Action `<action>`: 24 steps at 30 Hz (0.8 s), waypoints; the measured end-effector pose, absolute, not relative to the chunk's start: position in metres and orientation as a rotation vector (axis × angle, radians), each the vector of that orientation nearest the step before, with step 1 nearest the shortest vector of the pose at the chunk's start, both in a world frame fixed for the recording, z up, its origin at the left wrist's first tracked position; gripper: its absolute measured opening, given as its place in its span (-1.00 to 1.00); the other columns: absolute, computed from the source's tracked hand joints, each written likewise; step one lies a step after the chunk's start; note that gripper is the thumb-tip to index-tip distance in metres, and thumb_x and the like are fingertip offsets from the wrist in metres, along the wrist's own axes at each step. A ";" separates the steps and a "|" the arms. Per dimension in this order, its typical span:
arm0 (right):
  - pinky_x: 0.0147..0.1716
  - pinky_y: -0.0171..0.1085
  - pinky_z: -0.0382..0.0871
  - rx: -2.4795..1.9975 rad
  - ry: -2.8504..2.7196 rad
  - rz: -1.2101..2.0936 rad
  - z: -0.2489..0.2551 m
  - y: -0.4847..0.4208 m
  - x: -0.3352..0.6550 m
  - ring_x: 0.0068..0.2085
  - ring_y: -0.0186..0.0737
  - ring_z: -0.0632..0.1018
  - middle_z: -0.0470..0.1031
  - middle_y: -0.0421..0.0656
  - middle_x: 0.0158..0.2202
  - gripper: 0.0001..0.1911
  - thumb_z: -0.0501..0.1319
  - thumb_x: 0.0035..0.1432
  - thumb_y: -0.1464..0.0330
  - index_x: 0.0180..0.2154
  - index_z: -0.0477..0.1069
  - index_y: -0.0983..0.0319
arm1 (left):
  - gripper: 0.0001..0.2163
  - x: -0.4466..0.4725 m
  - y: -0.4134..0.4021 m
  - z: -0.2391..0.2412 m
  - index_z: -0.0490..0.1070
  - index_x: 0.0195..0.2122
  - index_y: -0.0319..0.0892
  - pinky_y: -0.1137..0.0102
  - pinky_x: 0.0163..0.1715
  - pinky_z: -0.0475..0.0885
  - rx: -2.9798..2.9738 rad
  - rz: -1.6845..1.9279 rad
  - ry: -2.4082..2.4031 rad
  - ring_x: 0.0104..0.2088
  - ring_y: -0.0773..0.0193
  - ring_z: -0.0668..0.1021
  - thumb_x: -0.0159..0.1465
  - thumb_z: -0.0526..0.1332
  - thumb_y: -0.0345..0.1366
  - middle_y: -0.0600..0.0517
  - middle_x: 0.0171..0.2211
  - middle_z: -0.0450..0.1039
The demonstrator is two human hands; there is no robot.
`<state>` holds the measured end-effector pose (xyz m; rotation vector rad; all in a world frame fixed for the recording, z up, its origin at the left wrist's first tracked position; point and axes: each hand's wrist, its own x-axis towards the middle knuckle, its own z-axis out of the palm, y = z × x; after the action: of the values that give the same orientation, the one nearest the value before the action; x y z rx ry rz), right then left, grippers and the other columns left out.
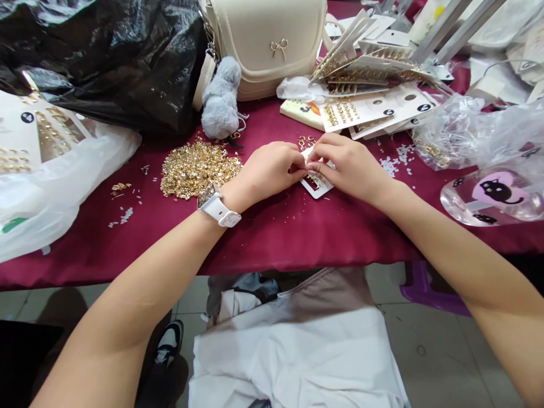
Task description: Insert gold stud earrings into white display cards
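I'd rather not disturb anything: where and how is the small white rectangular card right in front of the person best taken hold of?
Probably by the bare near border of the small white rectangular card, pinched from the near side: the card looks thin and flat, and that border juts towards the camera, while the left grip and right grip meet over its farther part.

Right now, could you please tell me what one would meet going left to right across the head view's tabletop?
White plastic bag, pile of gold pieces, left hand, right hand, clear plastic item with black cat.
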<state>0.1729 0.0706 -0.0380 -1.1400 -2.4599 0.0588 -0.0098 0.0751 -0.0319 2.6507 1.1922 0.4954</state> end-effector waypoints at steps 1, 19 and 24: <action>-0.21 -0.15 0.33 -1.141 -2.475 0.043 -0.039 0.071 0.174 -0.21 -0.09 0.47 0.46 -0.05 -0.27 -0.87 0.14 0.19 0.37 -0.35 0.44 0.24 | -0.81 -0.010 0.076 -0.033 0.53 -0.46 -0.23 0.43 -0.45 0.16 2.657 0.510 1.177 -0.47 0.36 0.37 0.25 0.20 -0.30 0.07 -0.54 0.33; -0.13 -0.06 0.27 -1.101 -2.472 0.089 -0.038 0.076 0.172 -0.20 -0.07 0.42 0.45 -0.10 -0.34 -0.91 0.17 0.14 0.41 -0.40 0.44 0.21 | -0.80 -0.010 0.076 -0.031 0.56 -0.42 -0.23 0.46 -0.46 0.16 2.709 0.513 1.167 -0.49 0.37 0.37 0.26 0.21 -0.26 0.06 -0.54 0.36; -0.15 -0.08 0.28 -1.106 -2.460 0.090 -0.038 0.076 0.172 -0.23 -0.09 0.41 0.46 -0.10 -0.37 -0.92 0.20 0.12 0.41 -0.41 0.45 0.22 | -0.82 -0.012 0.075 -0.032 0.56 -0.41 -0.23 0.46 -0.47 0.15 2.723 0.507 1.157 -0.49 0.37 0.37 0.25 0.22 -0.29 0.07 -0.55 0.34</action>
<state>0.1716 0.0762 -0.0378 -1.1063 -2.4597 0.0895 -0.0118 0.0755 -0.0318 2.7226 1.1567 0.5069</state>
